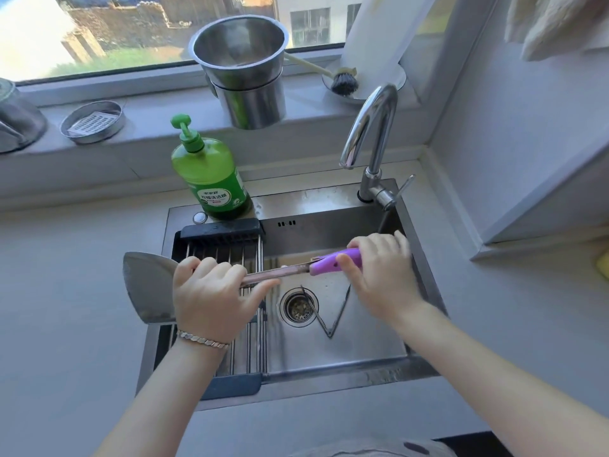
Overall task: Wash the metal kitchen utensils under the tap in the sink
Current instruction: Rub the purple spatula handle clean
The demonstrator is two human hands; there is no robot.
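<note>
Left hand (211, 291): fingers curled over spatula (148, 285) shaft, blade to its left. Right hand (379, 275): grips purple handle (333, 262), sink (346, 354) beneath.

This is a home kitchen, at the washing-up spot under a window (131, 24): a stainless-steel sink (362, 344) with a drain strainer (299, 306) is set into a pale grey counter (66, 291), with a chrome swan-neck tap (381, 133) at its back edge and a slatted drying rack (227, 255) across its left side. A green pump bottle of dish soap (211, 173) stands on the sink's rim, and the windowsill (148, 130) carries stacked steel pots (244, 77), a dish brush (344, 84) and a grater in a round tin (92, 122), while a metal spatula (148, 285) is held over the basin.
</note>
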